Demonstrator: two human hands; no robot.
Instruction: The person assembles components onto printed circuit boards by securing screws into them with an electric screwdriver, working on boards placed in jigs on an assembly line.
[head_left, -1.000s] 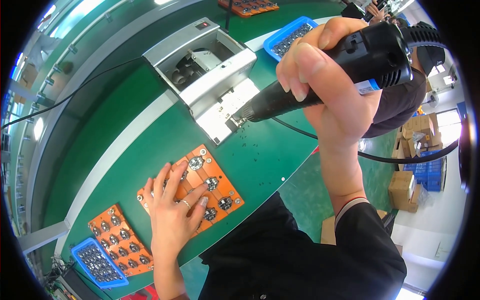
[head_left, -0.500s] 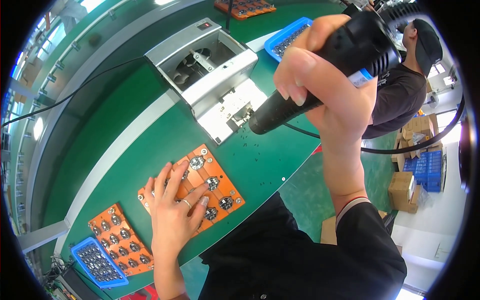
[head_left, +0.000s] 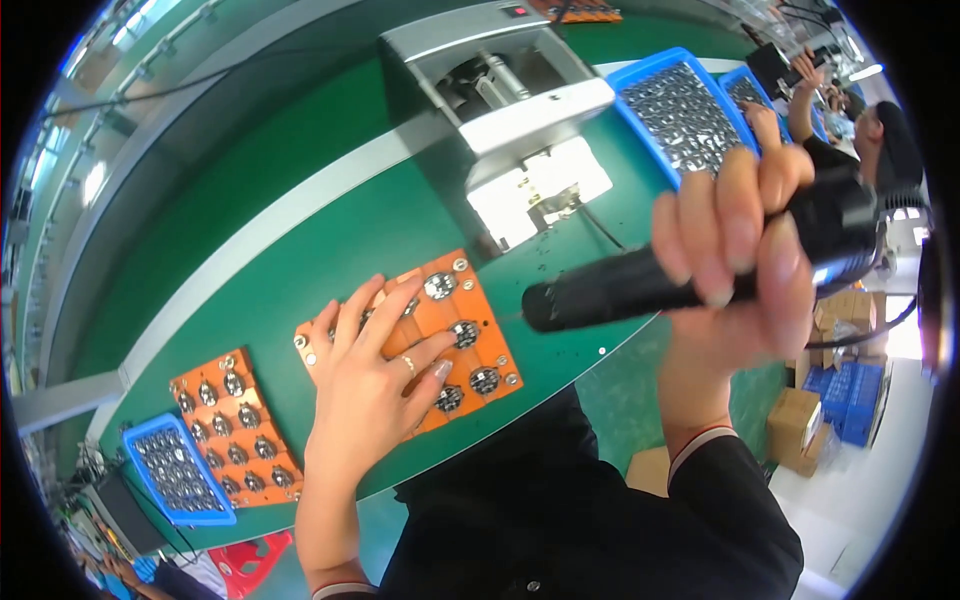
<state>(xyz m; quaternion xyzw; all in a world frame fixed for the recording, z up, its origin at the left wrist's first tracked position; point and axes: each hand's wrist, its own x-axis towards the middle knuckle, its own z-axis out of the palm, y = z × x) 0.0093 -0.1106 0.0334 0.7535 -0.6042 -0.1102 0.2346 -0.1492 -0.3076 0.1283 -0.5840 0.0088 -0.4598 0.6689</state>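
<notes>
My right hand [head_left: 740, 235], slightly blurred, is wrapped round a black electric screwdriver [head_left: 620, 290] held nearly level, above the table's front side. Its thin bit points left toward an orange fixture board [head_left: 428, 322] and ends close to the right edge; whether it touches cannot be made out. Round metal parts with dark details sit in the board's recesses, such as one part [head_left: 463, 334] beside my left index finger. My left hand [head_left: 365, 390] lies on the board with fingers spread, covering several recesses. A silver screw feeder [head_left: 540, 115] stands behind, with tiny dark screws scattered before it.
At the left lie a second orange board [head_left: 243, 434] filled with round parts and a blue tray [head_left: 205, 519] of similar pieces. Another blue tray [head_left: 640, 136] stands right of the feeder. A co-worker [head_left: 870, 150] sits at the far right, near stacked cardboard boxes [head_left: 797, 420].
The screwdriver has moved away from the screw feeder's front toward the orange board and tilted closer to level. My left hand stays on the board. The view has shifted, showing more of the right-hand tray.
</notes>
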